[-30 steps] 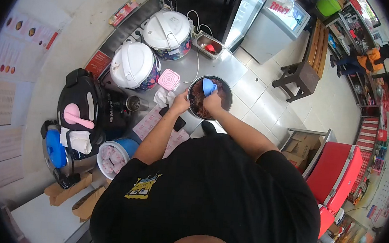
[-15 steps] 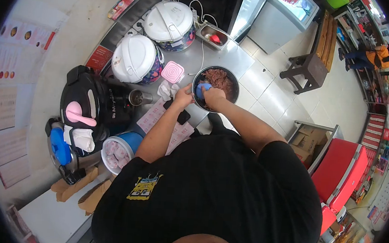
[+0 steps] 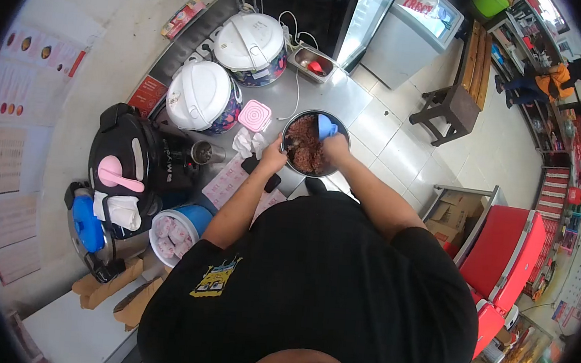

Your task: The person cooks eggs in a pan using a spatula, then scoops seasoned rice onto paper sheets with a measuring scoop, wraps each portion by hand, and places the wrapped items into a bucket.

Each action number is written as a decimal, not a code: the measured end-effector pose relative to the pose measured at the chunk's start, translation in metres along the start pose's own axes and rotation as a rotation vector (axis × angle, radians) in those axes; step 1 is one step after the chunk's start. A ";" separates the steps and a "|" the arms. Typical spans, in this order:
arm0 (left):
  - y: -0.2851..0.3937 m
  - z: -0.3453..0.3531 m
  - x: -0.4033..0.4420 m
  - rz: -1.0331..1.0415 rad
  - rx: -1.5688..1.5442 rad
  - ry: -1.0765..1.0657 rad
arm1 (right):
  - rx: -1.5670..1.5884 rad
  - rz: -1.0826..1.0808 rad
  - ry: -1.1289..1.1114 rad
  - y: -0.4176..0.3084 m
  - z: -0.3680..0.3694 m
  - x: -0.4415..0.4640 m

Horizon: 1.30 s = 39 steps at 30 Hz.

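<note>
A round dark pot point(image 3: 288, 118) holds reddish-brown grains point(image 3: 306, 157) at the edge of the metal counter. My left hand point(image 3: 273, 157) grips the pot's rim on its left side. On the right side, my right hand point(image 3: 336, 148) is closed around a blue scoop point(image 3: 326, 126), which is over the grains near the rim. Beside my left hand lie a black phone point(image 3: 272, 182), crumpled white tissue point(image 3: 245, 142) and a pink patterned sheet point(image 3: 224, 181). A pink square item point(image 3: 255, 116) sits further back.
Two white-lidded pots point(image 3: 198, 96) and a metal tray point(image 3: 312, 64) stand behind. At the left are a black cooker point(image 3: 121, 161) and a blue bucket point(image 3: 195, 219) of wrapped pieces. A bench point(image 3: 450, 112), red cooler point(image 3: 499, 256) and another person point(image 3: 544, 85) are right.
The blue scoop and my right hand have moved from the pot's lower left to its upper right side. The grains now lie more to the left and bottom. My left hand stays at the rim.
</note>
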<state>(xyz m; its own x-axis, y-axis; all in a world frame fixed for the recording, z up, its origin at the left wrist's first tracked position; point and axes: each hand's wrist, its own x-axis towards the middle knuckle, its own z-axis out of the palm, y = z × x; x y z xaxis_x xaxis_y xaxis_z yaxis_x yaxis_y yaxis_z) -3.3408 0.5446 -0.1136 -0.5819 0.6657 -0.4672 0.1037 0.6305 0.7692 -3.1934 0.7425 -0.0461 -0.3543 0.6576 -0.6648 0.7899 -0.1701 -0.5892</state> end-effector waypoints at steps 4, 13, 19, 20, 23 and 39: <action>0.007 -0.004 -0.006 0.013 -0.151 -0.010 | -0.207 -0.242 0.188 -0.030 0.030 -0.031; 0.032 -0.008 -0.026 -0.128 -0.387 0.000 | -0.992 -0.559 -0.208 -0.022 0.037 -0.051; 0.033 0.002 -0.029 -0.292 -0.592 0.109 | -1.064 -0.526 -0.089 -0.051 -0.001 -0.092; 0.038 0.001 -0.036 -0.293 -0.602 0.111 | -0.963 -0.450 -0.003 -0.055 -0.012 -0.098; 0.043 0.000 -0.050 -0.172 -0.563 0.078 | -0.515 -0.229 0.036 -0.037 -0.018 -0.044; 0.016 0.024 -0.028 -0.113 -0.325 0.172 | -0.561 -0.457 0.001 -0.022 -0.006 -0.062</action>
<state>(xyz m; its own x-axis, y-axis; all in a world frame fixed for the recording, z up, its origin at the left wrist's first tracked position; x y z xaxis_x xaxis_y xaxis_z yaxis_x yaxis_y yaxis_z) -3.3032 0.5457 -0.0985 -0.7045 0.5052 -0.4985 -0.2139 0.5186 0.8278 -3.1861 0.7096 0.0107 -0.7104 0.5736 -0.4077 0.7009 0.5240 -0.4839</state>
